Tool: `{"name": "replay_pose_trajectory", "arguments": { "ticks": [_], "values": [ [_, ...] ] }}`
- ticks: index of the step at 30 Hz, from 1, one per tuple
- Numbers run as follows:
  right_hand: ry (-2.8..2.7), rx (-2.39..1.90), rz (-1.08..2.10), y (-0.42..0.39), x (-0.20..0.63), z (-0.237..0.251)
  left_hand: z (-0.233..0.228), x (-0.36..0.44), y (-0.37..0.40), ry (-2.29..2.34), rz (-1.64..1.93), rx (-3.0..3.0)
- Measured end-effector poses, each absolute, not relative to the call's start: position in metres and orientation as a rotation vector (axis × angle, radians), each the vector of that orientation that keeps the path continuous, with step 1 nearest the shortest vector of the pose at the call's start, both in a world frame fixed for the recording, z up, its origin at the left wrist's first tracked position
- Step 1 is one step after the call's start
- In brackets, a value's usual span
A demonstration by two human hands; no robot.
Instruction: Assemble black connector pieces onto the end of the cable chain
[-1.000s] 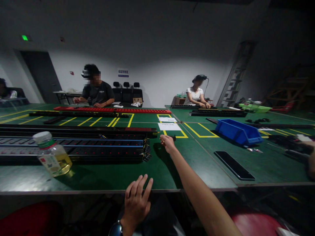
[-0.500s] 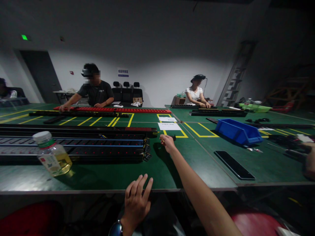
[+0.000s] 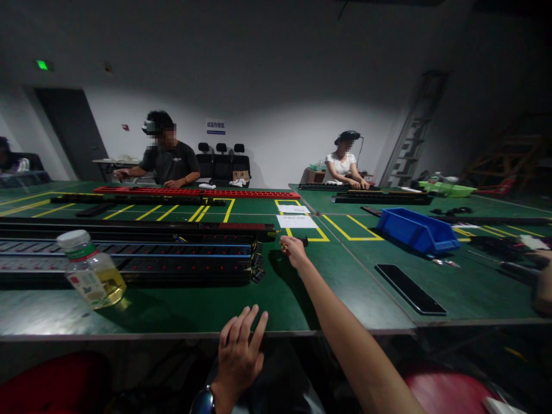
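Observation:
My right hand [image 3: 294, 252] is stretched out over the green table, its fingertips pinched together beside the end of a long black rail [image 3: 241, 229]. Something small and yellowish shows at the fingertips, too small to name. A short dark piece lies just behind the knuckles. My left hand [image 3: 242, 345] is held at the table's front edge with its fingers stretched out and nothing in it. To its upper left are black slotted strips [image 3: 181, 267] with red dots and loose ends. A bottle [image 3: 92, 270] of yellow drink is in front of them.
A blue bin [image 3: 416, 233] and a black phone [image 3: 409, 289] are on the right, with dark cables and a tool beyond. Paper sheets [image 3: 296, 222] lie past my right hand. Across the table, two people work by a red slotted rail [image 3: 259, 194] and black rails [image 3: 383, 198].
Across the table, the person on the left has lifted a hand off the red rail. My own hands have stayed in nearly the same places.

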State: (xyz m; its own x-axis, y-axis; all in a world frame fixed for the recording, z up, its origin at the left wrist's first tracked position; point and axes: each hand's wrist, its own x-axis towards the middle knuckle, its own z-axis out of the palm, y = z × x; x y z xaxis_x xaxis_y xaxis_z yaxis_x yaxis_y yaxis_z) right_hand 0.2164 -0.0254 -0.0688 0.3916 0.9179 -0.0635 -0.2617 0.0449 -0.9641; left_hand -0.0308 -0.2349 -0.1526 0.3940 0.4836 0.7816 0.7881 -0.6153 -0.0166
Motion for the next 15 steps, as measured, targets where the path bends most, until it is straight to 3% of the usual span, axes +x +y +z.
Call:
{"name": "replay_pose_trajectory", "arguments": {
  "ticks": [15],
  "values": [
    [-0.720, -1.173, 1.034, -0.0228, 0.2186, -0.0734, -0.1504, -0.0297, -0.2352, -1.077, -1.081, -2.252]
  ]
}}
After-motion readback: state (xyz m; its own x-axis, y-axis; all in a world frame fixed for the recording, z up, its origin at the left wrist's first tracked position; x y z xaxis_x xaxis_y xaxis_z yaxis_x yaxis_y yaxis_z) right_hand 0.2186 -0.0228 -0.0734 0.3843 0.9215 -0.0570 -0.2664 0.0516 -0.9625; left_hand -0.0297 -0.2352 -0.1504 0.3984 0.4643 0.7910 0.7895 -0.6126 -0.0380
